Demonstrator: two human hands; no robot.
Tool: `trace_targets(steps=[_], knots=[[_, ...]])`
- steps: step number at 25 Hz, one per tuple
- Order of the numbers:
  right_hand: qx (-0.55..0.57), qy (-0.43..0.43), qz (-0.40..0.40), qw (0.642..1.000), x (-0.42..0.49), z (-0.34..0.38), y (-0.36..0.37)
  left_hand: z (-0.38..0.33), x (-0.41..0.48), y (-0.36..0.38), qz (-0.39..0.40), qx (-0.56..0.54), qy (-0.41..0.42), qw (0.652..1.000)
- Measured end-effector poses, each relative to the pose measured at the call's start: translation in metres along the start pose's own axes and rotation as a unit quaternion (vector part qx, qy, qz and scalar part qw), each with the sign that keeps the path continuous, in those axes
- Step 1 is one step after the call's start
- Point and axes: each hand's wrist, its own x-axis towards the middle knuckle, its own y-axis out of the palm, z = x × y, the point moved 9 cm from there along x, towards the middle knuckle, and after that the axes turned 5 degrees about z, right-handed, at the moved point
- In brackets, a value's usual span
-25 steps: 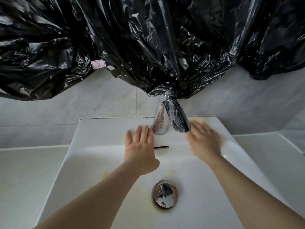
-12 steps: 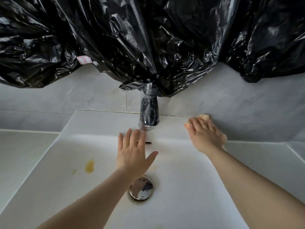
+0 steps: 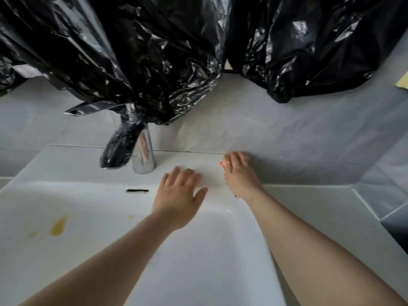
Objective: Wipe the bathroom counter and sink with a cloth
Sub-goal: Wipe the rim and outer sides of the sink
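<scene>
The cloth (image 3: 222,162) is almost wholly hidden: only an orange-yellow edge shows past the fingertips of the right hand (image 3: 239,173), at the back right corner of the sink (image 3: 220,250), on the flat ledge where it meets the tiled wall (image 3: 287,133). That hand lies over the cloth with fingers together and bent down onto it, pressing it to the ledge; whether the fingers are curled around a fold or simply laid flat on top I cannot tell, as the hand is blurred. The left hand (image 3: 180,195) holds nothing: it is spread wide, palm down, fingers on the ledge and thumb out to the right, just beside the right hand and a little right of the tap (image 3: 143,155). It looks to be bracing the person's weight. As for progress, the job seems to be early or midway. The wiping is going on along the back ledge, while the basin is plainly not done: a yellow stain (image 3: 58,226) sits on its left slope and a smaller one (image 3: 131,217) near the left wrist. The counter (image 3: 320,208) to the right of the sink looks bare and pale, but nothing shows whether it has been wiped. Crumpled black plastic (image 3: 154,51) hangs over the wall and drapes the top of the tap, near the area being wiped.
</scene>
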Motion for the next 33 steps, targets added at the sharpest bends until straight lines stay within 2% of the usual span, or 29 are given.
trace_targets(steps=[1, 2, 4, 5, 8, 9, 11, 13, 17, 19, 22, 24, 26, 27, 30, 33], knots=[[0.064, 0.012, 0.007, 0.998, -0.008, -0.004, 0.002, 0.000, 0.000, -0.002, -0.007, 0.006, 0.004, 1.000], [0.140, 0.015, -0.019, 0.990, -0.020, -0.010, 0.001, -0.001, 0.001, -0.001, -0.010, 0.014, 0.004, 1.000], [0.314, 0.002, -0.063, 0.947, -0.056, -0.014, 0.006, -0.005, 0.009, 0.000, -0.009, 0.015, -0.002, 1.000], [0.371, 0.010, -0.058, 0.927, -0.066, -0.017, 0.011, -0.011, 0.015, 0.001, -0.008, 0.013, -0.004, 1.000], [0.421, 0.071, -0.030, 0.904, -0.049, -0.031, 0.021, -0.026, 0.026, 0.011, 0.018, 0.038, -0.019, 0.999], [0.461, 0.098, -0.025, 0.881, -0.035, -0.035, 0.019, -0.027, 0.027, 0.012, 0.017, 0.045, -0.029, 0.998], [0.563, 0.156, -0.004, 0.812, -0.015, -0.039, 0.016, -0.029, 0.030, 0.009, 0.015, 0.050, -0.054, 0.997], [0.619, 0.148, 0.023, 0.771, -0.025, -0.038, 0.016, -0.033, 0.039, 0.008, 0.014, 0.028, -0.079, 0.996], [0.667, 0.131, 0.089, 0.728, -0.093, -0.023, 0.019, -0.044, 0.049, 0.021, 0.063, 0.093, -0.081, 0.990], [0.666, 0.117, 0.076, 0.733, -0.097, -0.024, 0.021, -0.045, 0.054, 0.022, 0.069, 0.102, -0.090, 0.988], [0.670, 0.079, 0.032, 0.738, -0.062, -0.025, 0.010, -0.058, 0.061, 0.019, 0.038, 0.096, -0.099, 0.990], [0.705, 0.105, 0.040, 0.700, -0.039, -0.029, 0.015, -0.062, 0.063, 0.023, 0.037, 0.100, -0.095, 0.990], [0.754, 0.120, 0.085, 0.640, -0.038, -0.027, 0.028, -0.062, 0.060, 0.025, 0.037, 0.102, -0.095, 0.990], [0.760, 0.102, 0.100, 0.634, -0.044, -0.029, 0.036, -0.061, 0.060, 0.024, 0.033, 0.104, -0.097, 0.989], [0.730, 0.078, 0.114, 0.670, -0.073, -0.028, 0.048, -0.062, 0.061, 0.023, 0.016, 0.115, -0.096, 0.989], [0.744, 0.082, 0.111, 0.654, -0.063, -0.027, 0.043, -0.063, 0.059, 0.023, 0.018, 0.122, -0.095, 0.988]])
